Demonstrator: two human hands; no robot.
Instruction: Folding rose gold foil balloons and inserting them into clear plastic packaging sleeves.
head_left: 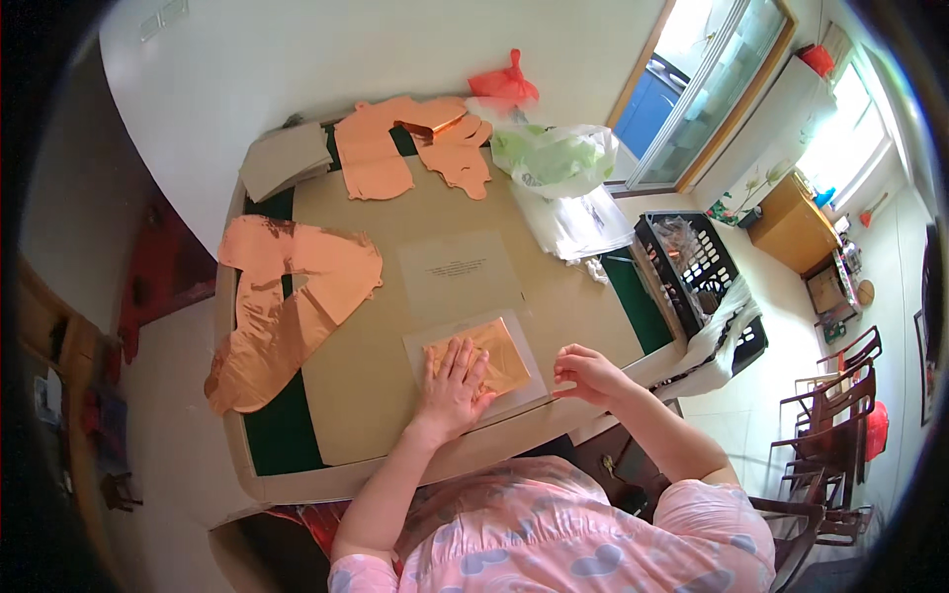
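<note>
My left hand lies flat, fingers spread, on a folded rectangle of shiny copper-coloured foil. Beneath the foil is a translucent plastic bag, its edges showing around it. To the right of the bag, my right hand hovers near the table's front edge. Its fingers are loosely bent and apart, with nothing visible in them. A printed clear plastic bag rests flat beyond the foil. On the left lies a large copper foil balloon, uninflated. More flat copper balloons lie at the far side.
A brown board covers much of the green tabletop. Grey-beige sheets are stacked at the far left. Clear plastic bags, a white-green bag and a red bag sit at the far right. A black crate stands beyond the right edge.
</note>
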